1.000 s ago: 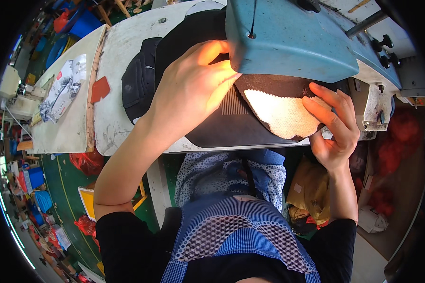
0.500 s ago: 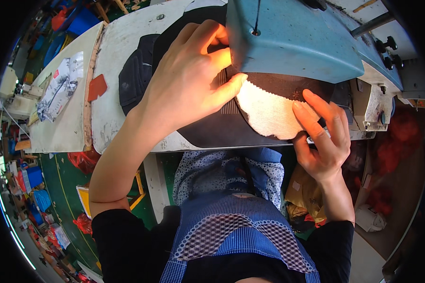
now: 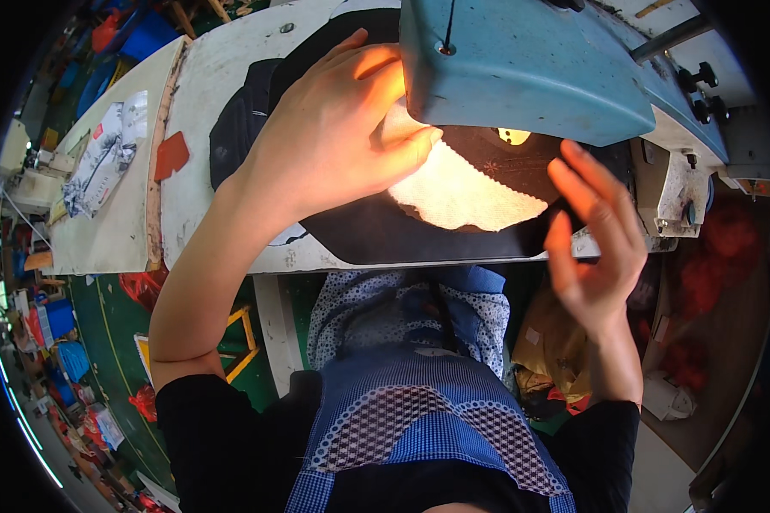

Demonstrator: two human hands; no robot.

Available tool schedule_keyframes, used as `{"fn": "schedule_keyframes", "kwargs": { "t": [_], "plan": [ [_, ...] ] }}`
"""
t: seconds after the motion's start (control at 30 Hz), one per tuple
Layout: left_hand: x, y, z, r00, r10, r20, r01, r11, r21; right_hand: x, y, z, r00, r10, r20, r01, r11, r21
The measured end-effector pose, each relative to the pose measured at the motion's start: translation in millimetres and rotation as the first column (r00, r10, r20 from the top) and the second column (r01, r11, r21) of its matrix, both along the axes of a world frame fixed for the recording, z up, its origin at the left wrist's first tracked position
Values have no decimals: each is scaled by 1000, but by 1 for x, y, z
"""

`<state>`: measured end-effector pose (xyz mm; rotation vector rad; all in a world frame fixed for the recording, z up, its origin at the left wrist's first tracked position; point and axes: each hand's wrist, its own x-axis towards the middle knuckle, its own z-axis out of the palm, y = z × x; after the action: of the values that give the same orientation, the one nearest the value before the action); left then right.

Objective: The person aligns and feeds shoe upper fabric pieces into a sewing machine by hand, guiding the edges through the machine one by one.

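Note:
My left hand (image 3: 342,128) is at the left side of the blue sewing machine head (image 3: 522,77). Its thumb lies over a cream fabric piece (image 3: 466,195) with a zigzag-cut edge, and the cloth passes between thumb and fingers. Some fingertips are hidden by the machine head. Beneath the cream piece lies dark material (image 3: 359,231), spread under the machine. My right hand (image 3: 599,231) hovers just right of the cloth, fingers apart, holding nothing. Bright lamplight falls on the cream piece, and a small shiny metal plate (image 3: 513,136) shows under the head.
A black padded item (image 3: 235,137) lies left of my left forearm. Further left on the white table (image 3: 201,85) are a reddish-brown scrap (image 3: 172,156) and a printed plastic packet (image 3: 103,162). A yellow frame (image 3: 244,342) stands below. Brownish-yellow bags (image 3: 543,342) sit under the table at right.
The cream piece has shifted left with my left hand, uncovering the metal plate. My right hand has come off the cloth and moved slightly right.

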<state>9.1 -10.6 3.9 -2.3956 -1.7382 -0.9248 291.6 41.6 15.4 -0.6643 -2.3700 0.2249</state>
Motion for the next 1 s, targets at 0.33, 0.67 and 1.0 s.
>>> {"fn": "schedule_keyframes", "kwargs": {
  "t": [0.33,0.67,1.0],
  "plan": [
    [-11,8,-2,997,-72,-35,71,997,-12,4,24,-3,1000,20,-19,-19,999,40],
    [-16,14,1,988,-112,-109,129,979,156,-6,16,-6,1000,25,-1,-25,979,202],
    [-14,15,3,987,-157,-20,158,986,55,-12,7,-7,1000,22,7,-23,954,298]
  ]
}}
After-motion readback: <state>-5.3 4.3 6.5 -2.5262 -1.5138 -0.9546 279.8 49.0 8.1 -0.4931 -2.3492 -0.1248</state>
